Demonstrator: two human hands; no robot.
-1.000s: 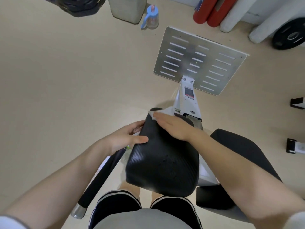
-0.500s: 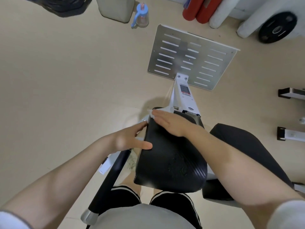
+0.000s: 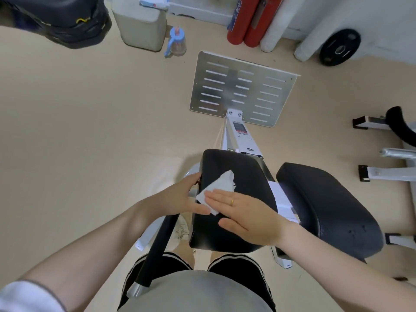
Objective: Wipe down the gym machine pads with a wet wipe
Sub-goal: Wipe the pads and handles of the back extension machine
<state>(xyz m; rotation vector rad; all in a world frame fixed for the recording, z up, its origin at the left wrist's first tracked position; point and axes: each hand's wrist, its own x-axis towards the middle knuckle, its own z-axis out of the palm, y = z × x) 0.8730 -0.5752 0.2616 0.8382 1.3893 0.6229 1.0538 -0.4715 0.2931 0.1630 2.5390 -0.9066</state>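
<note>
R hand, fingers flat, has dragged the wet wipe from pad top edge to mid-frame — upper half done. L hand, fingers loose, steadies pad edge.

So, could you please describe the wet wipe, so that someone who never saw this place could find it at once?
Start at the slotted metal footplate on the floor and follow the white beam down to the nearer black pad. On that pad lies the wet wipe, pressed flat under the right hand while the left hand steadies the pad's edge. It is the only white, crumpled sheet on the black padding.
</note>
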